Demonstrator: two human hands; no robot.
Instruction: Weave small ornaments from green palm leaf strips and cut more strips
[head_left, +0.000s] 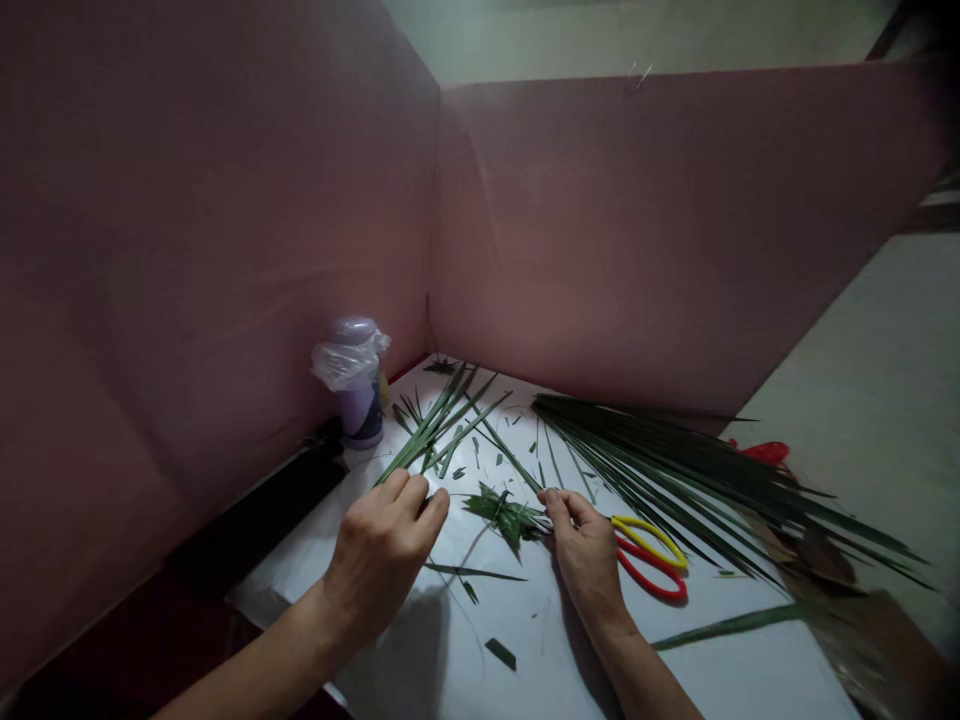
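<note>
My left hand [391, 545] is closed, its fingertips turned down and hidden, so what it holds cannot be made out. Several long green leaf strips [431, 420] fan out just beyond its knuckles; whether they run into the fist is unclear. My right hand [583, 550] pinches the near end of a narrow leaf strip [504, 447] that slants away to the upper left. Between both hands, a folded green leaf piece with pointed tips [502, 512] rests on the white tabletop [555, 660]. Scissors with red and yellow handles [660, 560] lie beside my right hand, blades hidden.
A large bundle of long leaves [675, 460] stretches across the right side past the table edge. At the back left stands a purple bottle with plastic wrap [360, 390]. Leaf scraps [500, 654] are scattered about. Pink walls [600, 240] enclose the far corner.
</note>
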